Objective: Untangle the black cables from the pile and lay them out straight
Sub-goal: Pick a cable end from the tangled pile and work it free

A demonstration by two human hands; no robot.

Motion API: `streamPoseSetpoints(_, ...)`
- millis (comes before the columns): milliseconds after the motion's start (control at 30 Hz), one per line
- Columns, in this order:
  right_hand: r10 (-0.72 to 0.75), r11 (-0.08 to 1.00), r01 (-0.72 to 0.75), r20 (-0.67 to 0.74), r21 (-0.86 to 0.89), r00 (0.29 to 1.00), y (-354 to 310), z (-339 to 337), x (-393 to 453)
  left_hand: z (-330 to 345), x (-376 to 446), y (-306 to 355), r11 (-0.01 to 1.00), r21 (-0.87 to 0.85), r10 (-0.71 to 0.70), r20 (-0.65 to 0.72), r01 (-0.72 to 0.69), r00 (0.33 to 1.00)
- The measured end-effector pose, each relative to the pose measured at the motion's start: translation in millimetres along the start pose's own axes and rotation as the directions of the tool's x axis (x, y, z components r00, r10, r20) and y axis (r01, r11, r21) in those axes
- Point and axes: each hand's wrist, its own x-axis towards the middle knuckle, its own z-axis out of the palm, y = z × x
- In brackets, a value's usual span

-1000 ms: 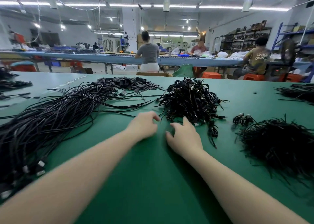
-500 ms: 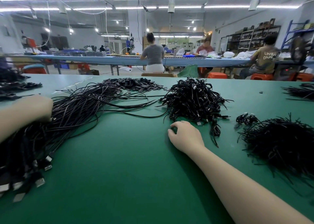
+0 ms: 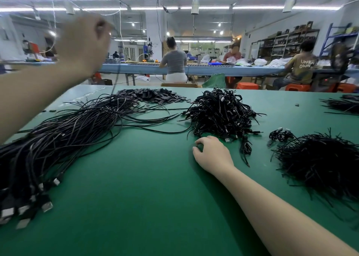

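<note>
A long bundle of straight black cables (image 3: 64,135) lies across the left of the green table (image 3: 145,187), its metal plugs (image 3: 46,206) toward me. A tangled pile of short black cables (image 3: 221,114) sits in the middle. My left hand (image 3: 85,44) is raised high above the bundle, blurred, and pinches one thin cable (image 3: 116,79) that hangs down to the bundle's far end. My right hand (image 3: 212,154) rests on the table just in front of the tangled pile, fingers loosely curled, with nothing seen in it.
A bushy heap of black ties (image 3: 320,162) fills the right side, with a small coiled cable (image 3: 280,135) beside it. Flat black pieces (image 3: 153,95) lie at the back and another cable heap (image 3: 345,104) at the far right. People sit at a blue bench behind.
My left hand went from beside my right hand out to the long bundle, then rose high with one cable. My right hand stayed by the tangled pile.
</note>
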Motion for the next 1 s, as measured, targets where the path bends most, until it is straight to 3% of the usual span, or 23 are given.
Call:
streamPoseSetpoints(133,-0.026,0.975,0.067,-0.192,0.21,0.981,0.2,-4.3,-5.7,41.1,-55.2,74.1,0.916,-0.274,0.344,0.165,-0.292,0.924)
streamPoseSetpoints(233,-0.079,0.899,0.244,-0.413,0.363,0.907,-3.5,-12.0,-10.7,79.8,-115.3,104.3,0.855,-0.41,0.45,0.279,-0.318,0.848)
streamPoseSetpoints(333,-0.144,0.829,0.374,-0.487,0.416,0.861,-2.1,-18.6,-10.9,112.4,-162.1,124.5,0.815,-0.551,0.373,0.264,-0.178,0.89)
streamPoseSetpoints(400,-0.138,0.793,0.358,-0.427,0.493,0.894,0.2,-18.9,-11.8,124.5,-176.6,127.6,0.767,-0.642,0.229,0.257,-0.011,0.939)
streamPoseSetpoints(467,-0.089,0.791,0.307,-0.397,0.53,0.914,2.2,-17.1,-8.7,133.8,-182.9,120.4,0.733,-0.677,0.189,0.289,0.061,0.939)
streamPoseSetpoints(633,0.221,0.75,0.148,-0.455,0.644,0.862,5.3,-18.3,2.5,143.8,-185.3,71.8,0.861,-0.507,0.252,0.508,0.049,0.824)
streamPoseSetpoints(733,0.42,0.655,0.04,-0.408,0.754,0.811,13.0,-20.3,5.3,146.4,-180.9,59.6,0.855,-0.474,0.163,0.632,0.211,0.758)
streamPoseSetpoints(800,0.461,0.642,0.007,-0.393,0.767,0.796,15.7,-22.6,5.8,144.6,-176.0,64.1,0.707,-0.555,0.079,0.677,0.437,0.731)
streamPoseSetpoints(833,0.445,0.661,0.009,-0.402,0.75,0.8,16.1,-22.9,5.4,142.0,-172.9,67.4,0.572,-0.59,0.011,0.701,0.57,0.713)
streamPoseSetpoints(900,0.342,0.717,0.06,-0.426,0.694,0.837,15.5,-21.5,3.0,134.5,-165.0,72.0,0.175,-0.58,-0.146,0.784,0.796,0.603)
streamPoseSetpoints(933,0.26,0.755,0.1,-0.436,0.649,0.861,13.6,-20.5,1.3,131.1,-160.3,72.5,-0.01,-0.541,-0.19,0.827,0.841,0.53)
streamPoseSetpoints(1000,0.093,0.822,0.196,-0.467,0.534,0.88,7.4,-19.0,-3.4,127.2,-151.0,69.4,-0.219,-0.473,-0.21,0.877,0.853,0.432)
